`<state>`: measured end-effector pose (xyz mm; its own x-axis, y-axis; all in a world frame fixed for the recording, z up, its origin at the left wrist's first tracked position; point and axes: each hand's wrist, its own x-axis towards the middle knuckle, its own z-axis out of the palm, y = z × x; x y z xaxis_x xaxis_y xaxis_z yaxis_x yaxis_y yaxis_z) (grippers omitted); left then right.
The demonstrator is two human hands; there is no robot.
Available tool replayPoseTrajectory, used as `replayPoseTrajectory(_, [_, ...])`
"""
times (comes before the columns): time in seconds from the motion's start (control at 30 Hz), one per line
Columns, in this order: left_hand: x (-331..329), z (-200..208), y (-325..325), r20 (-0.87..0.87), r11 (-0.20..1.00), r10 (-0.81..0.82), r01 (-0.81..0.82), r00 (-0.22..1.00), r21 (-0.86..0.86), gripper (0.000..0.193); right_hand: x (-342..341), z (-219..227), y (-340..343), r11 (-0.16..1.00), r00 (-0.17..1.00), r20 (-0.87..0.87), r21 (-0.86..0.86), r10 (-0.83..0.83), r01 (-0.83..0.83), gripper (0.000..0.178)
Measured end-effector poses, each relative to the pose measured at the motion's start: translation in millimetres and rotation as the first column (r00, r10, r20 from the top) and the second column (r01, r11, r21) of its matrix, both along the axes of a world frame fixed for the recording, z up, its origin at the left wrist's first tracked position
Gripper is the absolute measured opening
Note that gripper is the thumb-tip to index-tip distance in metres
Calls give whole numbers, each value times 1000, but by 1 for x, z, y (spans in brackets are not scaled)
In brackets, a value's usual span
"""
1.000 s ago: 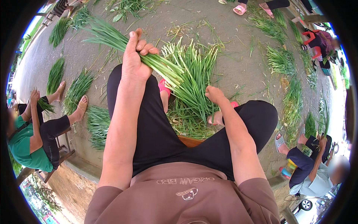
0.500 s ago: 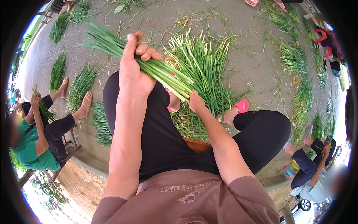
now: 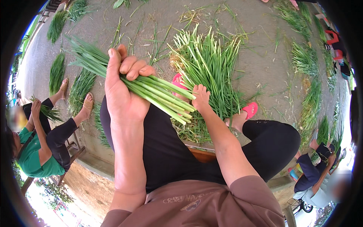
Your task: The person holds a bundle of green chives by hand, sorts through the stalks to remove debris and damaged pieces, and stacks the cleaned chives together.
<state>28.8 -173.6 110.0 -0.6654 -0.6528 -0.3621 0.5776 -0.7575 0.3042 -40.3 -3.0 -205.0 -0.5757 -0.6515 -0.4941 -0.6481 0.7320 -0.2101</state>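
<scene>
Left of the loose chive pile (image 3: pixel 213 68), a chive bundle (image 3: pixel 159 92) is clamped in the left hand (image 3: pixel 126 90), gripped partway along, seemingly so that the pale stem ends (image 3: pixel 184 114) are left free toward the pile. Apart from that hand, the right hand (image 3: pixel 200 97) is held at those ends, by the pile's left edge; whether a stem is pinched cannot be told. Right of the pile, a pink sandal (image 3: pixel 251 109) is worn.
</scene>
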Motion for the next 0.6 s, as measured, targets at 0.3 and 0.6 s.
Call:
replayPoseTrajectory(0.3, [1,-3,-9,-10,999,17,-17,1000,33,21,-4,-3,-14,978,962,176,69,-208,198,41])
replayPoseTrajectory(0.6, [2,-2,-12,6,999,6,-6,1000,42,21,-7,-15,-19,963,900,350,156,-261,219,44])
